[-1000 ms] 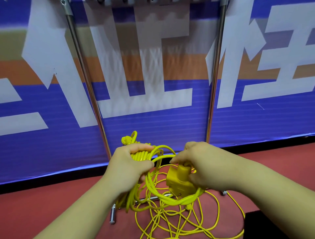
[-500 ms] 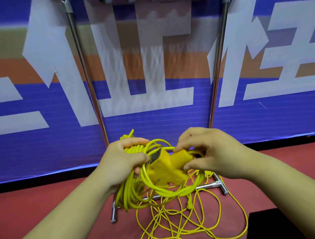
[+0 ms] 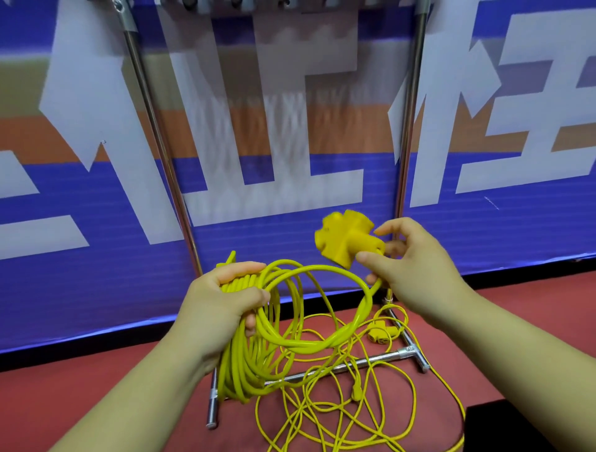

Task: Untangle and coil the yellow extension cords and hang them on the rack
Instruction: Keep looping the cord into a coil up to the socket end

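Note:
My left hand (image 3: 222, 306) grips a bundle of thick yellow cord coils (image 3: 245, 361) that hang down from it. My right hand (image 3: 409, 271) holds the yellow multi-outlet socket head (image 3: 346, 240) of that cord, lifted up and to the right, with one wide loop running between both hands. Thin yellow cords (image 3: 338, 409) lie tangled on the red floor below. The metal rack has two upright poles (image 3: 151, 129) and a foot bar (image 3: 348, 364) on the floor.
A blue, white and orange banner wall (image 3: 290, 193) stands right behind the rack. A small yellow plug (image 3: 380, 335) lies near the rack's right foot. A black object (image 3: 532, 426) sits at the bottom right. Hooks (image 3: 235, 3) show at the top edge.
My right hand pulled the socket head out of the coil's middle and raised it up to the right. The loop between my hands widened. My left hand kept its grip on the bundle.

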Tool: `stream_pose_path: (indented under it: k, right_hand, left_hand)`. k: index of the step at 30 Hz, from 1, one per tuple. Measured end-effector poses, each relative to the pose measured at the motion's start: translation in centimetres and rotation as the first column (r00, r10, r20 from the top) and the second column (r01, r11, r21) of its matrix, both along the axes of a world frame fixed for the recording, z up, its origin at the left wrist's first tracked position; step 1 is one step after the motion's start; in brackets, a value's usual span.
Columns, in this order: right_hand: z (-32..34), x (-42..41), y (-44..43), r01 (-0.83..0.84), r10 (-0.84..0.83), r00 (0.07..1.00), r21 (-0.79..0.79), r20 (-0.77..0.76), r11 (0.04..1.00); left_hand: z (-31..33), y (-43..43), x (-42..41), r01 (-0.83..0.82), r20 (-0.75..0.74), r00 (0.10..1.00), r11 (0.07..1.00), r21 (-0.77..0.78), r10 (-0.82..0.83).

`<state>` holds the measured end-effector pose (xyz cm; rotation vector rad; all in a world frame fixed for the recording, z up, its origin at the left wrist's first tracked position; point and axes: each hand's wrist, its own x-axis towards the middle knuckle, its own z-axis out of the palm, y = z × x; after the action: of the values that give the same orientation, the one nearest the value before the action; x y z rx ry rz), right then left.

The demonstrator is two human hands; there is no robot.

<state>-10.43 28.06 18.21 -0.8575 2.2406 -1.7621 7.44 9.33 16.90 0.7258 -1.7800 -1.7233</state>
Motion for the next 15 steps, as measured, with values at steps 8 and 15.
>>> stream_pose_path:
  k: [8, 15]
  right_hand:
    - [-0.3, 0.4, 0.0, -0.181, 0.169, 0.982, 0.176, 0.082, 0.968]
    - [-0.3, 1.1, -0.2, -0.274, 0.23, 0.91, 0.085, 0.344, 0.958]
  left_hand:
    - [-0.1, 0.1, 0.1, -0.033, -0.018, 0.999, 0.998, -0.044, 0.033]
    - [0.2, 0.5, 0.2, -0.031, -0.024, 0.999, 0.995, -0.092, 0.029]
